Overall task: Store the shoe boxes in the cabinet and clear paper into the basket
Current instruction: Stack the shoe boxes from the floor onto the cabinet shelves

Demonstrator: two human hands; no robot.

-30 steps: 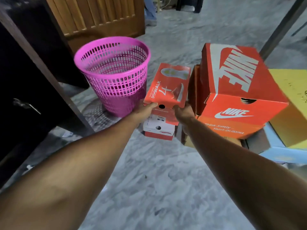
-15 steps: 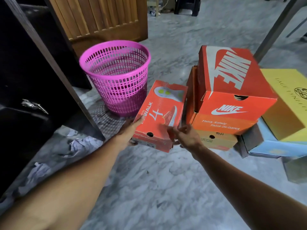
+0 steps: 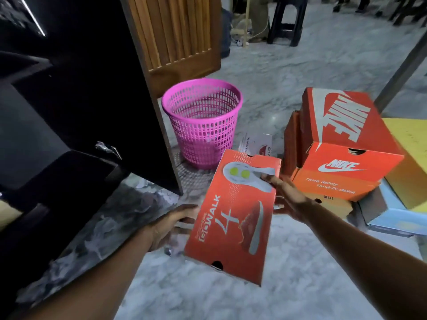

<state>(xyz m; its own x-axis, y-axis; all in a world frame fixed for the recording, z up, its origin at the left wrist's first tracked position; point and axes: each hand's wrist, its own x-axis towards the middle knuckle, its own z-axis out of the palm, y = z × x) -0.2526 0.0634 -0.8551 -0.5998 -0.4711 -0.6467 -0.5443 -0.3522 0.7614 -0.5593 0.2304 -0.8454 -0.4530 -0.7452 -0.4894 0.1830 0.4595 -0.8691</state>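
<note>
I hold an orange GOwalk shoe box (image 3: 233, 215) above the floor between both hands. My left hand (image 3: 172, 225) presses its left side and my right hand (image 3: 285, 199) grips its right side, thumb on the lid. Right of it stands a stack with an orange Nike box (image 3: 342, 135) on top, another orange box (image 3: 332, 188) below, then a yellow box (image 3: 409, 158) and a light blue box (image 3: 392, 218). A pink mesh basket (image 3: 202, 121) stands behind. The dark cabinet (image 3: 69, 100) is open on the left. Crumpled paper (image 3: 147, 197) lies on the floor by the cabinet.
A white and red box (image 3: 256, 144) lies on the floor behind the held box. A wooden slatted door (image 3: 175, 35) stands behind the basket. A black stool (image 3: 286, 19) is far back. A dark post (image 3: 402, 68) slants at right. The floor is grey marble.
The GOwalk box has come off the small box it sat on and moved nearer to me and lower, held in both hands. My view has swung left toward the cabinet.
</note>
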